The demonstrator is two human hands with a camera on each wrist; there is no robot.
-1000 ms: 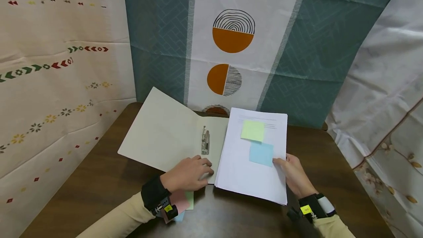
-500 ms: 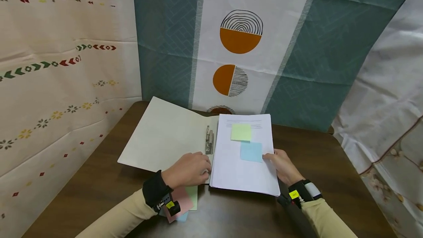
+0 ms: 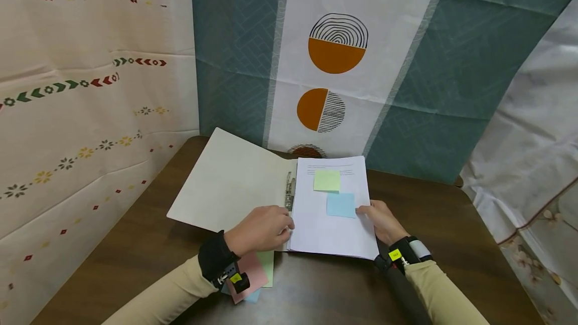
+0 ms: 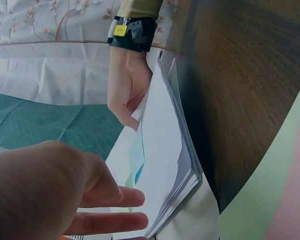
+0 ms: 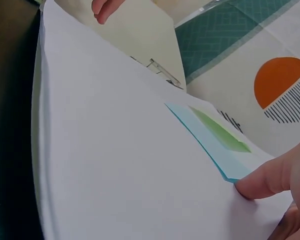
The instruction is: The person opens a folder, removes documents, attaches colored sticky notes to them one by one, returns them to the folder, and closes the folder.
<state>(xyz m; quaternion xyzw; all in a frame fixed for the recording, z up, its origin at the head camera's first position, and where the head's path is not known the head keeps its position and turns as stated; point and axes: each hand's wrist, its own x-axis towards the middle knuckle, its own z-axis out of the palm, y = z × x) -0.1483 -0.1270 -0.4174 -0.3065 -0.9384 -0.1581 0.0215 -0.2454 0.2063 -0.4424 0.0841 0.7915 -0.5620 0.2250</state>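
Observation:
My right hand grips a stack of white papers at its right edge, the thumb on top beside a blue sticky note. Above that note a light green sticky note is stuck to the top sheet. The stack lies over the right side of an open binder and partly covers its metal clip mechanism. At the stack's lower left edge is my left hand, its fingers loosely extended in the left wrist view and holding nothing; whether they touch the sheets is unclear.
Under my left wrist lie loose sticky notes: a pink one, a green one and a blue one. The dark wooden table ends at the back against a patterned curtain.
The paper stack has moved left over the binder in my right hand and now covers more of the clip mechanism. My left hand has stayed near the binder's lower middle.

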